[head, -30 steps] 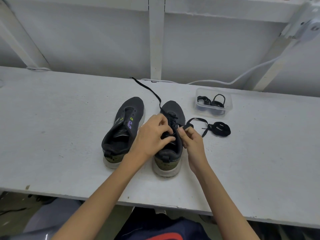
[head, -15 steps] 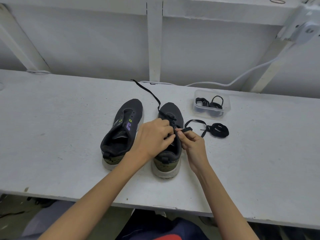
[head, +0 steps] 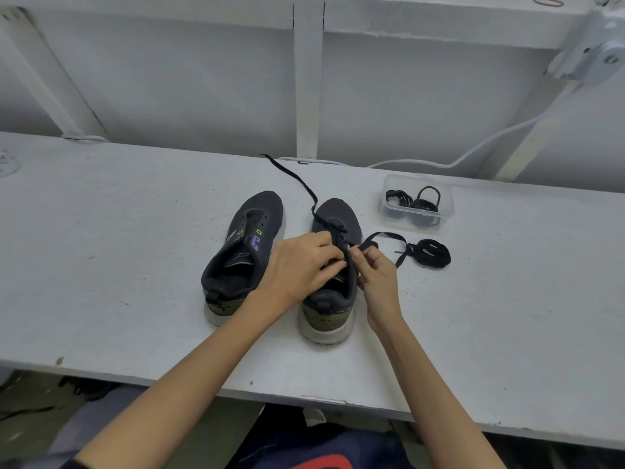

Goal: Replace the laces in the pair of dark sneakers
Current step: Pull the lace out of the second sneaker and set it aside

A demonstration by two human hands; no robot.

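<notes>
Right grip (head: 375,275) is pinching the black lace (head: 382,236), left grip (head: 304,265) clasping the centre sneaker (head: 338,214); coiled lace (head: 433,253) and clear box (head: 447,201) are lying right of centre.

Unlaced left sneaker (head: 260,211) stands beside right sneaker (head: 348,214), partly threaded with black lace (head: 368,245).

A plain workshop: a rough white-painted tabletop (head: 101,231), bare braced frame (head: 309,79) behind, a white cable (head: 473,154) trailing across.

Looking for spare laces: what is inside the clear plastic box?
Dark coiled bundles, seemingly laces, lie inside the clear box. Whatever is beneath them is blurred by the plastic wall.
</notes>
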